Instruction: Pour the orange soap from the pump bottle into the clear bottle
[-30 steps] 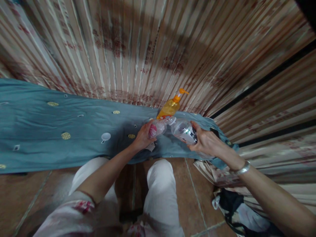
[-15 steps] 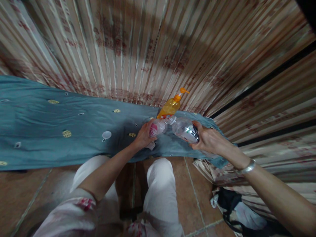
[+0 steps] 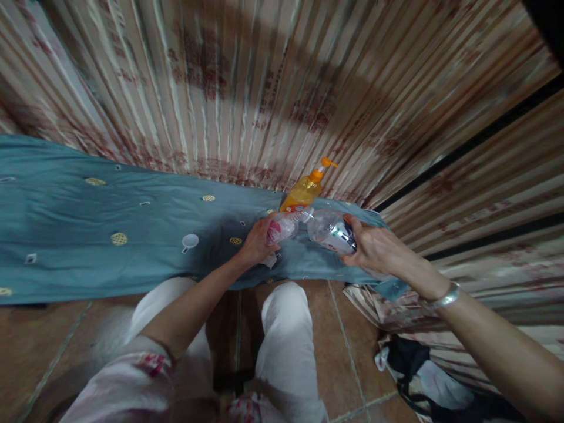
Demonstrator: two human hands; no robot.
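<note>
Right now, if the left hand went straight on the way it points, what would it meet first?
The left hand holds a pink-labelled bottle whose neck would probably meet the white-labelled bottle in the right hand first; depth is unclear where the necks overlap.

The cloth (image 3: 154, 223) is muted teal, scattered with yellow latticed ovals, small white-edged rectangles and a pale round motif. Behind it, the curtain (image 3: 247, 88) is beige and brown in striped folds, with reddish-brown floral patches and dark columns of print. The pump bottle (image 3: 302, 192) is see-through amber-yellow, with an orange top and a red-and-white label. The pink-labelled bottle (image 3: 282, 228) is otherwise clear; the white-labelled bottle (image 3: 329, 231) is clear too, its label marked in black and a touch of green. The trousers (image 3: 286, 329) are white, the sleeve (image 3: 132, 376) whitish with pink-red blotches, the bracelet (image 3: 445, 296) silver. Pale lines grid the brown floor tiles (image 3: 339, 346).
</note>
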